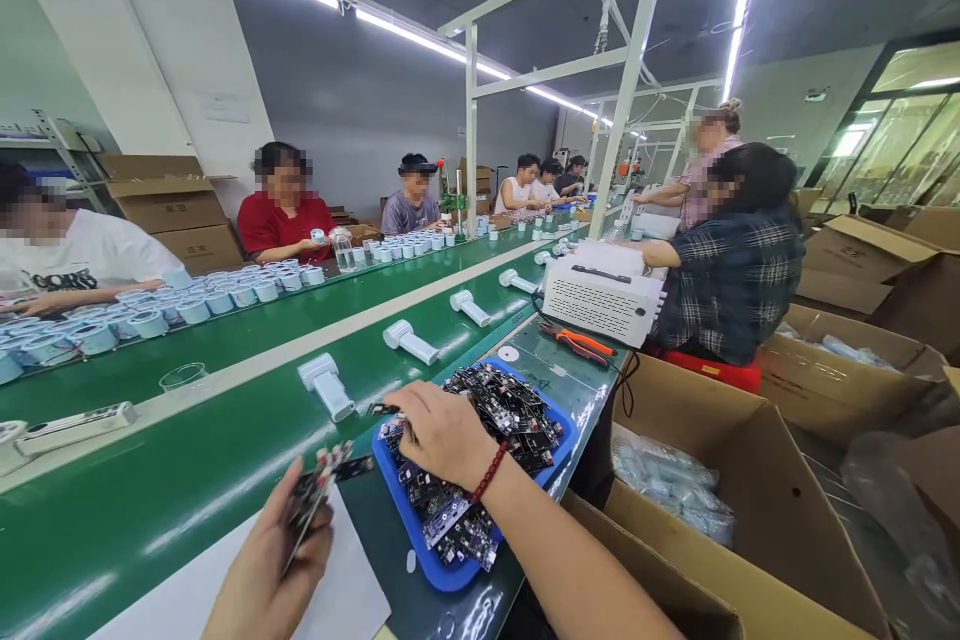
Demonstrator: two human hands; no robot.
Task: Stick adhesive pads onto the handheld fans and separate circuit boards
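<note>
My left hand (274,560) is closed around several small black circuit boards (319,485), held above a white sheet (341,570) on the bench. Over the blue tray (442,575), my right hand (442,435), with a red bead bracelet at the wrist, pinches a dark circuit board (385,409) that is partly hidden by the fingers. A heap of loose circuit boards (510,410) fills the tray, mostly black with small white and red parts.
White handheld device housings (326,386) lie in a row along the green conveyor belt (217,460). Orange-handled pliers (581,340) lie before a white vented box (600,300). Cardboard boxes (720,460) stand at right. Co-workers sit across the belt behind many pale blue round parts (191,308).
</note>
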